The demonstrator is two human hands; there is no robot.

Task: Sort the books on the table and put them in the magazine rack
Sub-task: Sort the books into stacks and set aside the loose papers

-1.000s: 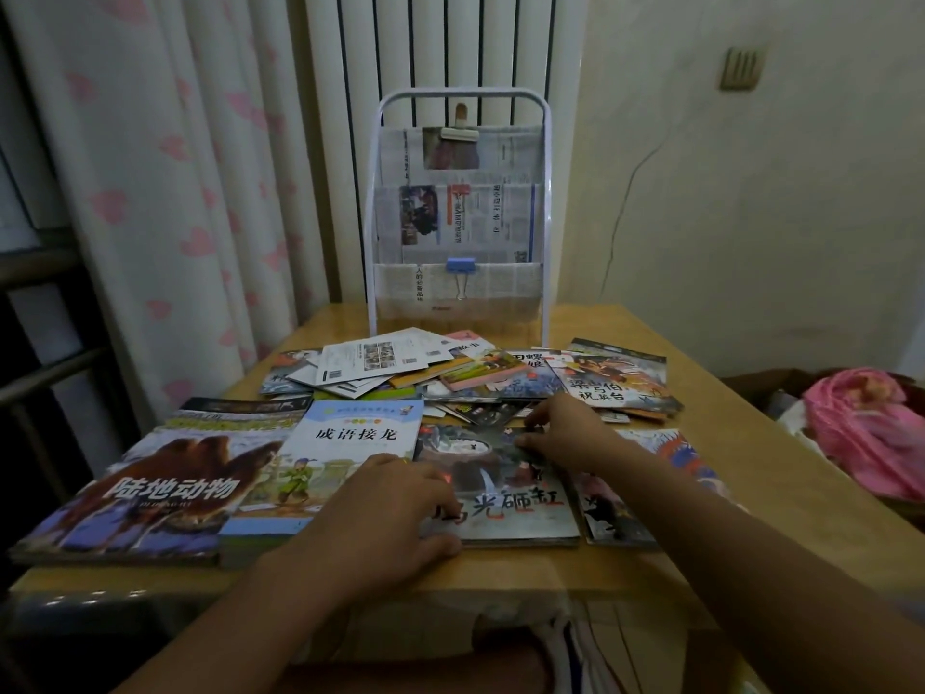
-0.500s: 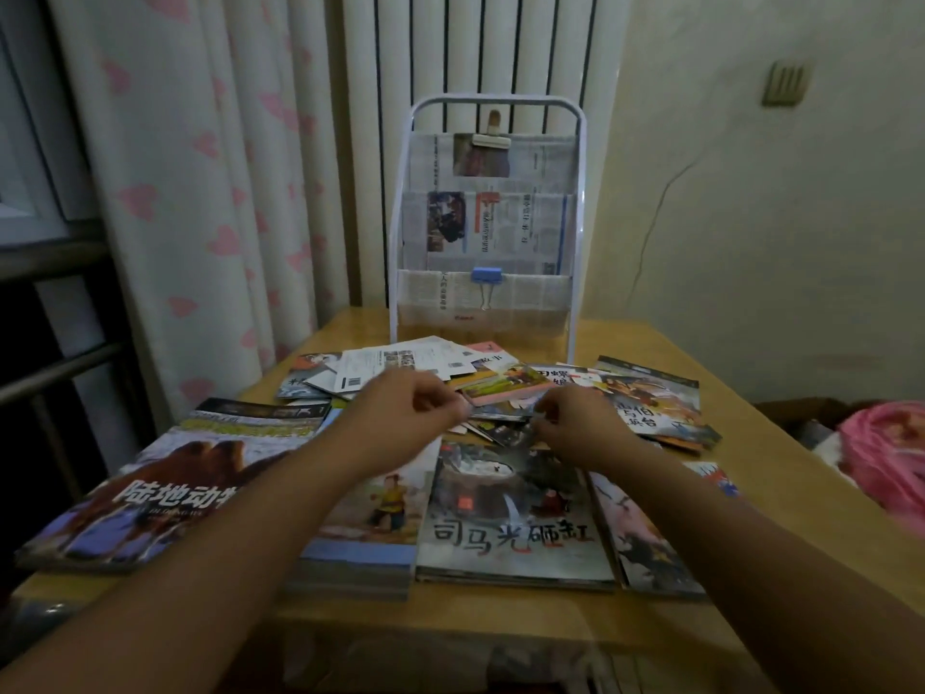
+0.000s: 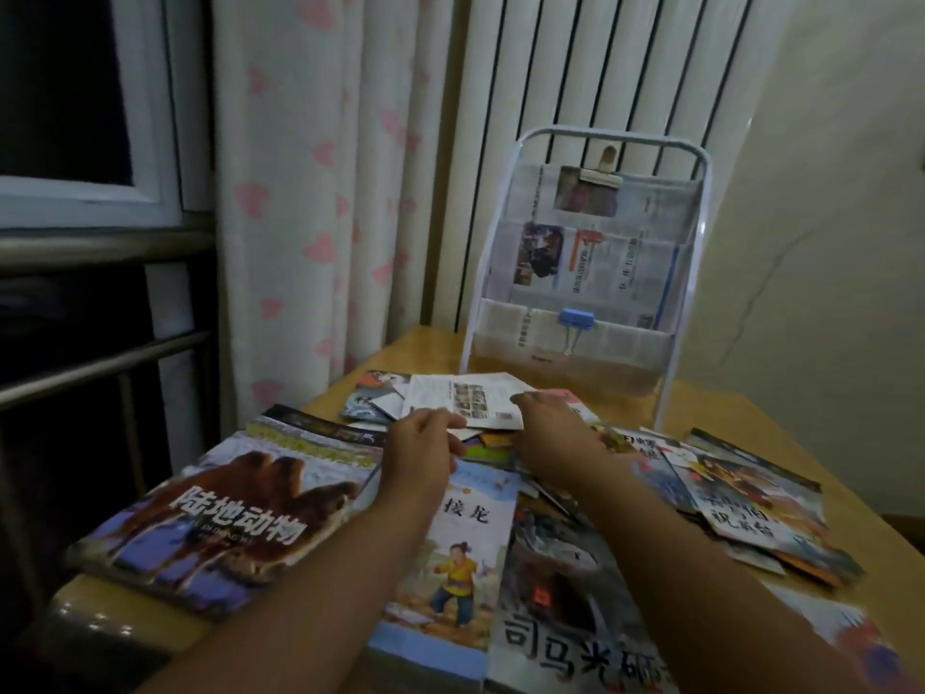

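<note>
From where the head camera looks, both arms reach out over the spread of books on the wooden table [image 3: 781, 433]. The left hand [image 3: 419, 455] has its fingers curled at the near edge of a white booklet [image 3: 463, 400], and looks to be pinching it, though the light is dim and I would not swear to the pinch. The right hand [image 3: 553, 433] lies at that booklet's right corner with its fingers bent down onto the pile; whether it grips anything I cannot tell.

So this looks like the gathering step: small thin booklets being picked out of the heap first. Nothing from the table seems to have gone into the rack yet.

Under the left forearm lies the big camel book [image 3: 220, 513]; between the two wrists, the blue storybook [image 3: 460, 553]; under the right forearm, the dark-covered book [image 3: 565, 603]. Off to the right of the right hand, a loose fan of small picture books [image 3: 736, 498].

Straight beyond the hands stands the magazine rack [image 3: 590, 273], a white frame with tiered clear pockets. They hold newspaper sheets, a wooden clip [image 3: 603, 170] up top and a blue binder clip [image 3: 575, 320] on the lowest pocket.

Next move, I reckon: square the booklet off, lift it clear of its neighbours and carry it forward into a pocket, upright.
</note>
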